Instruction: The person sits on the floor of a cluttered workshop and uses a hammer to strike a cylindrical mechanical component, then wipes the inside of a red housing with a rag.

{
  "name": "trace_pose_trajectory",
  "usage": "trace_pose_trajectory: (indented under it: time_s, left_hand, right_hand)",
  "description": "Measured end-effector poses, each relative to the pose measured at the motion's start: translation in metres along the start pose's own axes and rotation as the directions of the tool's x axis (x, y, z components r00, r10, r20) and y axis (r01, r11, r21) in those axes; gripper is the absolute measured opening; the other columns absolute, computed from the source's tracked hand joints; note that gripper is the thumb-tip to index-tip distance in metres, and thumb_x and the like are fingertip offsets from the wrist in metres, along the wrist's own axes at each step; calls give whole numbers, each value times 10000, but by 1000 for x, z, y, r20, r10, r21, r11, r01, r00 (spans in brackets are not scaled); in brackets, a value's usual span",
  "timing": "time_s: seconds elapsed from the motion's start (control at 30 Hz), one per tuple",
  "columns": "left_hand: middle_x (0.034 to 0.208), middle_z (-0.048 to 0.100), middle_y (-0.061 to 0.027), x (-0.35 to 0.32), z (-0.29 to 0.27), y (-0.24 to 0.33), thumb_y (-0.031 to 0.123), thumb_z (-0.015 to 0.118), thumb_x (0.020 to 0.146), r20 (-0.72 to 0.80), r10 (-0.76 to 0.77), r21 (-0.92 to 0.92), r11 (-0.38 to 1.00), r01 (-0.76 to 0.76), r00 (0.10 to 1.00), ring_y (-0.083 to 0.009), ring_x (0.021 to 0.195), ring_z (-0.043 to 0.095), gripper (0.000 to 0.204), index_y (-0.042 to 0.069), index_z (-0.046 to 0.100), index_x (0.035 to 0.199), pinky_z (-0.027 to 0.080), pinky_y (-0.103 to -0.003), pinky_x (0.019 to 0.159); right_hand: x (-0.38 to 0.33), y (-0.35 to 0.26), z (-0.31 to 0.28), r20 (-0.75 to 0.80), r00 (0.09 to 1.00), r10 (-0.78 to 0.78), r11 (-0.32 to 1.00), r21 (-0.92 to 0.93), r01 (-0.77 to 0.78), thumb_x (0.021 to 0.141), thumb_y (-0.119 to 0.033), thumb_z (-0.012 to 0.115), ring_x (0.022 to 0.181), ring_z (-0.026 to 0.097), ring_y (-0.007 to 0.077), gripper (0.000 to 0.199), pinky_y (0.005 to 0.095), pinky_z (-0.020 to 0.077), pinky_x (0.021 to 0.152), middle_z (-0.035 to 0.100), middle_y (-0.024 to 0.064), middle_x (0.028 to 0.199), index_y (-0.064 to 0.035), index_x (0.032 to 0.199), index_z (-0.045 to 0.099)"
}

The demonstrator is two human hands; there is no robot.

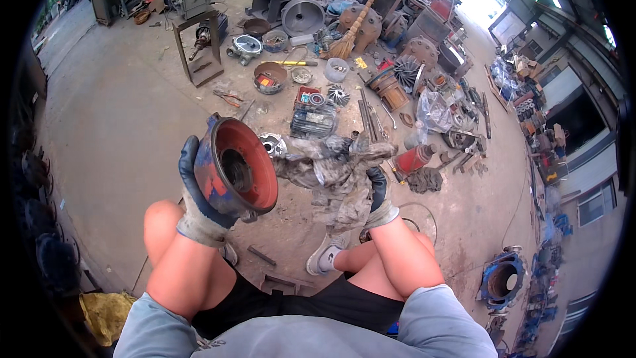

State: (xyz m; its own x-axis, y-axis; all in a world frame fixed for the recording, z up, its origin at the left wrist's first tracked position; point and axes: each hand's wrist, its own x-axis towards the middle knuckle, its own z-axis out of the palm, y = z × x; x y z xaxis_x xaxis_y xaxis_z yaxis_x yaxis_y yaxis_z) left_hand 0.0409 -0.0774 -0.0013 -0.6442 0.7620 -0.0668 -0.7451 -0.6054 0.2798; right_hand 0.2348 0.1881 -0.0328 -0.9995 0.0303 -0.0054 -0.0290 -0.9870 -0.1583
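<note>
My left hand [199,202], in a grey glove with a dark coated palm, grips a round metal housing [246,166] by its outer side. The housing is blue outside and red inside, with a dark bore at its centre, tilted to face right. My right hand [381,195], gloved alike, is closed on a dirty, crumpled grey rag [334,182], which hangs down and hides most of the fingers. Rag and housing are close side by side; whether they touch is hard to tell. Just beyond them lie a silver flanged part [271,144] and a finned motor body [314,120].
Pliers [228,97], a metal frame [199,50], a rusty bowl [270,76] and a straw broom [353,30] are farther off. To the right are a red bottle [414,158] and a dark cloth [424,180]. A blue housing [503,278] stands at the lower right.
</note>
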Motion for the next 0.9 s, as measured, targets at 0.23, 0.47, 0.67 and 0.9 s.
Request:
trace_pose_trajectory:
  time_s: [0.23, 0.47, 0.67, 0.9]
  left_hand:
    - [1441, 633, -110, -19, 22, 8, 519, 561, 1018, 43, -20, -25, 999, 21, 999, -292, 1313, 614, 624, 143, 527, 1515, 481, -506, 1134]
    - [1506, 589, -100, -26, 18, 9, 508, 542, 1030, 86, -74, -16, 997, 75, 994, -303, 1356, 585, 614, 184, 496, 1549, 455, -518, 1155]
    - [1482, 609, -94, -22, 4, 3, 517, 487, 1054, 34, -129, 8, 992, 129, 991, -292, 1330, 599, 610, 169, 494, 1555, 454, -493, 1153]
    - [1552, 557, -95, -15, 3, -5, 533, 447, 1060, -19, -93, 80, 992, 95, 995, -292, 1417, 522, 658, 121, 463, 1573, 336, -485, 1236]
  right_hand:
    - [-3, -32, -17, -59, 974, -220, 256, -967, -1, 1022, -183, 550, 1428, 495, 317, 625, 490, 370, 1211, 501, 165, 1559, -44, 1604, 371]
    - [29, -12, 29, 10, 888, -459, -288, -948, -138, 855, 68, 602, 1183, 688, 184, 531, 309, 542, 1011, 719, 122, 1291, 17, 1383, 579]
    - [38, 21, 52, -100, 923, -372, -368, -897, -246, 832, -138, 766, 1122, 682, 254, 442, 387, 538, 979, 705, 144, 1204, -8, 1232, 630]
    - [65, 90, 63, 644, 764, -35, -575, -638, 512, 823, -138, 764, 1078, 684, 352, 243, 443, 543, 969, 715, 130, 1116, -51, 1046, 718]
